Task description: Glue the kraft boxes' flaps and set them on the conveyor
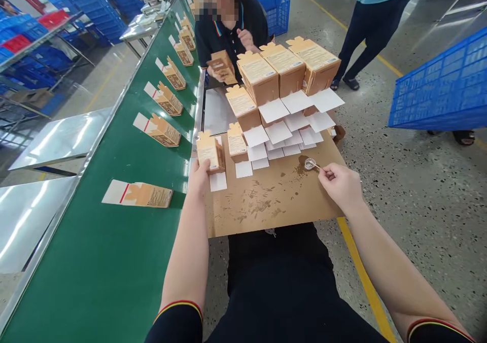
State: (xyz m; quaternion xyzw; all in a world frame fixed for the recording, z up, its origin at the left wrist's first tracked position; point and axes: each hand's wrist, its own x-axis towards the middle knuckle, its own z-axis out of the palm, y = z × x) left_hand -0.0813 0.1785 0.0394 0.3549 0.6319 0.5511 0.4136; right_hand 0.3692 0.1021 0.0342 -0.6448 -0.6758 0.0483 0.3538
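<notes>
My left hand grips the lower side of a small brown carton at the left edge of the work board. The carton has a white flap hanging down towards me. Pinched in the fingers of my right hand is a thin light stick. Its tip reaches a small clear round dish on the cardboard-covered board; the tip's exact kind is too small to tell. Stacked cartons with white flaps hanging out stand between and beyond my hands.
To my left, a green conveyor belt carries several cartons lying on it. A co-worker across the board holds another carton. Dark wet spots mark the cardboard. On the right are a blue crate and a standing person.
</notes>
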